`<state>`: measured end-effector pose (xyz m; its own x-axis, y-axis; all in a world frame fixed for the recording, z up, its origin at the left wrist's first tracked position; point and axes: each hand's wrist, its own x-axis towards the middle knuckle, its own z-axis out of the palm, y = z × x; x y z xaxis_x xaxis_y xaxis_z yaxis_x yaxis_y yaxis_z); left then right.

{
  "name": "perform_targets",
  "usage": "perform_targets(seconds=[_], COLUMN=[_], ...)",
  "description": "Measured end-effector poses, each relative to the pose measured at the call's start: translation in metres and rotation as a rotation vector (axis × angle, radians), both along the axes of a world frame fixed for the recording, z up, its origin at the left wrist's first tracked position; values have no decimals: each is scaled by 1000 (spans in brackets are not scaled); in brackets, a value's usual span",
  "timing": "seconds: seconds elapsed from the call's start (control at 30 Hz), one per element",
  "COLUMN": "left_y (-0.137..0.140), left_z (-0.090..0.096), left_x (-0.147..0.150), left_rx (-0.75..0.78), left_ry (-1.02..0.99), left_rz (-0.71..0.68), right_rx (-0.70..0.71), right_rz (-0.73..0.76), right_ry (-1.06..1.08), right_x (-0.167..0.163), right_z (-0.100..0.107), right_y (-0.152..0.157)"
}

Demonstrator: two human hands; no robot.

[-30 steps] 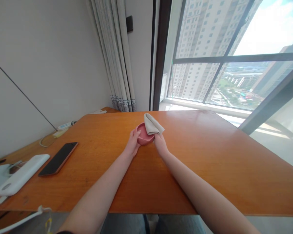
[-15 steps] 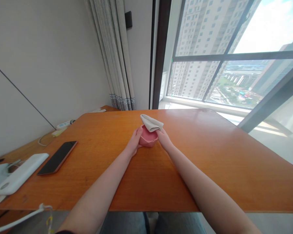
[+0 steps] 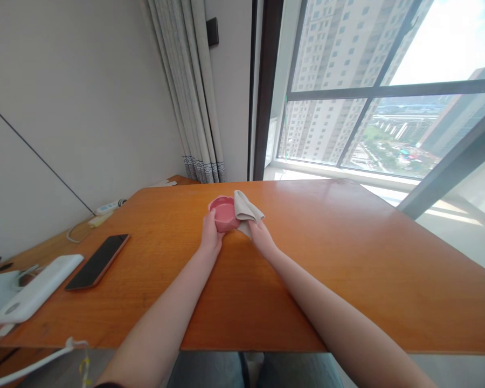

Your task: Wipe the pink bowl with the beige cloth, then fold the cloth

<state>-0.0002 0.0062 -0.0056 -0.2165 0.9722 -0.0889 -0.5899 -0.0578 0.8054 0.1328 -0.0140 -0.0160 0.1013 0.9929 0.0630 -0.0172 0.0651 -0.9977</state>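
Observation:
A small pink bowl (image 3: pixel 225 214) is tilted above the middle of the wooden table, its inside facing me. My left hand (image 3: pixel 211 231) is closed around the bowl's left side, thumb over the rim and fingers beneath. A pale grey-white cloth (image 3: pixel 246 208) lies folded against the bowl's right rim. Closed on that cloth is my right hand (image 3: pixel 259 235), just right of the bowl; some of its fingers are hidden by the fabric.
On the table (image 3: pixel 347 280), a dark-screened phone (image 3: pixel 97 262) lies to the left. Beside it is a white power bank (image 3: pixel 36 291) with a cable. A power strip (image 3: pixel 108 207) sits near the wall, and a white cable (image 3: pixel 44 360) hangs at the front left edge.
My left hand has moved left with the bowl, which now shows more of its inside. The cloth has shifted from over the bowl's top to its right rim, with my right hand slightly lower.

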Motion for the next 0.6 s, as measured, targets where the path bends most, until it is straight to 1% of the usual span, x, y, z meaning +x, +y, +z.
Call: perform_targets(seconds=[0.07, 0.1, 0.17, 0.23, 0.3, 0.33, 0.4, 0.47, 0.5, 0.53, 0.6], left_y=[4, 6, 7, 5, 1, -1, -5, -7, -8, -8, -9], left_z=[2, 3, 6, 8, 9, 8, 7, 3, 1, -2, -6], left_x=[-7, -10, -12, -11, -6, -3, 3, 9, 11, 13, 16], left_rx=[-19, -34, -63, -81, -94, -99, -93, -72, -60, -46, -13], left_ry=[-27, -35, -59, -99, -129, -133, -118, -80, -54, -22, 46], left_rz=[76, 117, 159, 141, 90, 66, 23, -20, -41, -63, -102], right_rx=[-54, -108, -254, -361, -394, -370, -250, -79, -18, -2, -64], right_rz=[-18, -5, 83, 198, 236, 207, 76, -46, -63, -36, 113], right_ry=[-42, -37, -20, -128, -332, -456, -670, -763, -730, -638, -405], right_x=[5, 7, 11, 16, 22, 26, 32, 37, 37, 37, 35], right_z=[3, 4, 4, 4, 5, 7, 10, 13, 15, 15, 15], right_y=[4, 6, 10, 11, 10, 9, 8, 7, 7, 7, 9])
